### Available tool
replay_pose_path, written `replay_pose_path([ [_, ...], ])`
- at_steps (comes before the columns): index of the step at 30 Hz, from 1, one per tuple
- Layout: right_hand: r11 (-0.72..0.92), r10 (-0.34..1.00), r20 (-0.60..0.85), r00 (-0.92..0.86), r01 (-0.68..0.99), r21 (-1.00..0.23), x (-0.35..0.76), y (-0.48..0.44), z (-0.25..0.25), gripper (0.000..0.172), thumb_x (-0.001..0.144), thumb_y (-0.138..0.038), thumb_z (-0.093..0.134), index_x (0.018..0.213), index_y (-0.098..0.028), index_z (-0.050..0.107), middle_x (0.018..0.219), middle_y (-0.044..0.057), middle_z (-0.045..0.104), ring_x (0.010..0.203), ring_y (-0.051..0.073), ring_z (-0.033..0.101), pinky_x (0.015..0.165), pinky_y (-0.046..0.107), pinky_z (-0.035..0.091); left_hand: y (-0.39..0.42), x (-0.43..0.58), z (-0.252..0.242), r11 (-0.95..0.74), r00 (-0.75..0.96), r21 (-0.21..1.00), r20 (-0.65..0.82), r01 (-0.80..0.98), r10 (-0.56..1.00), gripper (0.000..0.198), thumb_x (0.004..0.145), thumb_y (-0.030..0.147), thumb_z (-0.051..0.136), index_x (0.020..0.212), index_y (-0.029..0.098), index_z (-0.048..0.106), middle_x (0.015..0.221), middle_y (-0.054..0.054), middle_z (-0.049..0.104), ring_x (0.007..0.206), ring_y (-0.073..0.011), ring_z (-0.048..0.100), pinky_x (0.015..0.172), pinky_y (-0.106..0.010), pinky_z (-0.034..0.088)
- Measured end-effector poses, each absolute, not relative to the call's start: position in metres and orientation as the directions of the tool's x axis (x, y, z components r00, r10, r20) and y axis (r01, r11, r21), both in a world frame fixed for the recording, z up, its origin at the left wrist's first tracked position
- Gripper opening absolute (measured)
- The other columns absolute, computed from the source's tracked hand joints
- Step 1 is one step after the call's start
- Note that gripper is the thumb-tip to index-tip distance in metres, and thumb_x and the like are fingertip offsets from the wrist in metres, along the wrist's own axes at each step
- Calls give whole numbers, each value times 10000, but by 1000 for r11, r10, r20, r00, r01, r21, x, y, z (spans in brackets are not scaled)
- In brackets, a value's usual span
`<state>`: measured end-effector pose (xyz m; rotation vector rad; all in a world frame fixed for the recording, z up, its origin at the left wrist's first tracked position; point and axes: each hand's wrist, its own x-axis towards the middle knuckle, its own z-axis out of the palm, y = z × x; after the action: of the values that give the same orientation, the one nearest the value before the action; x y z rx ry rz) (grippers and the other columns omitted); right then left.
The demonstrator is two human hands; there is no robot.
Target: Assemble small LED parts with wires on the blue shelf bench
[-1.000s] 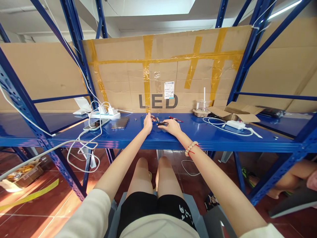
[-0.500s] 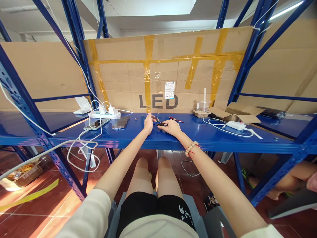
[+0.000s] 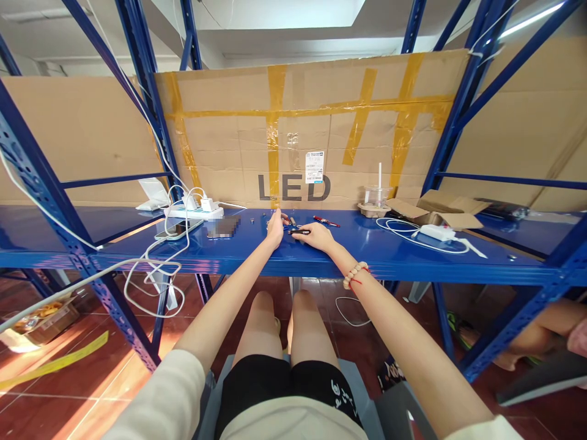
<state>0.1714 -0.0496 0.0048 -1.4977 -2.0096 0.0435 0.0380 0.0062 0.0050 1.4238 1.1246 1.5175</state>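
Observation:
My left hand (image 3: 276, 230) rests upright on the blue tabletop (image 3: 247, 250), its fingers curled together. Whatever it may hold is hidden behind the fingers. Close to its right, my right hand (image 3: 319, 236) lies low over the table, closed on a slim black tool (image 3: 300, 231) that points left toward my left hand. The tool is too small to name. Just beyond my right hand lies a red pen-like item (image 3: 326, 221). Small bits lie near my fingertips, too tiny to identify.
On the left stand a white power strip (image 3: 195, 213), a phone (image 3: 178, 230) and looped white cables. A plastic cup with a straw (image 3: 376, 197), an open cardboard box (image 3: 443, 208) and a white adapter (image 3: 437, 231) sit right. Cardboard (image 3: 220, 146) backs the table.
The black tool's tip has shifted slightly, and a blue bit by it shows less now. Both hands stay in nearly the same place.

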Motion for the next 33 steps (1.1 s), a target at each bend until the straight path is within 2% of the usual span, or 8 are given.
replay_pose_path([
  [5,355,874,460,-160,856,-376,171,-51,6,340,731,-556,523,820,-282,703,740,-8,685,719,159,611,569,219,376,7,38,4,-346,-61,936,349,64,935,399,822,457,265,639,194,502,557,-17,541,612,-139,523,671,-281,389],
  [15,347,871,472,-137,852,-393,172,-50,5,382,741,-572,501,804,-252,700,714,5,681,713,161,609,569,219,380,4,37,6,-373,-42,924,377,81,925,377,827,405,293,615,188,516,559,-16,548,598,-132,527,651,-273,403],
  [17,330,870,480,-114,857,-395,173,-48,4,391,738,-578,498,788,-243,695,714,5,680,708,160,608,569,221,383,0,37,6,-427,13,896,429,125,903,339,814,397,347,619,185,526,586,-14,558,623,-129,531,649,-260,405],
  [20,319,866,490,-100,865,-387,174,-45,2,351,747,-540,509,790,-240,686,725,3,678,708,162,608,583,225,392,-6,39,4,-551,216,815,515,176,830,256,759,397,470,662,180,564,666,-10,594,682,-130,543,666,-247,412],
  [23,333,857,503,-111,865,-376,175,-43,2,278,761,-452,522,832,-232,678,788,12,682,736,170,610,606,233,404,-7,42,0,-608,357,772,523,186,774,237,719,397,533,742,168,591,707,-17,611,669,-128,540,646,-245,421],
  [28,334,853,515,-81,843,-421,175,-42,2,202,738,-349,555,844,-206,649,849,27,674,775,183,601,657,260,430,-5,42,-2,-612,396,772,514,174,761,290,731,400,532,847,148,619,739,-40,626,557,-101,509,554,-237,417],
  [33,409,833,550,-63,738,-536,177,-37,-3,180,680,-301,597,825,-195,585,865,26,650,784,171,587,715,289,437,-10,40,1,-585,436,794,474,163,765,365,740,399,542,957,122,640,641,-31,609,461,-81,454,487,-231,386],
])
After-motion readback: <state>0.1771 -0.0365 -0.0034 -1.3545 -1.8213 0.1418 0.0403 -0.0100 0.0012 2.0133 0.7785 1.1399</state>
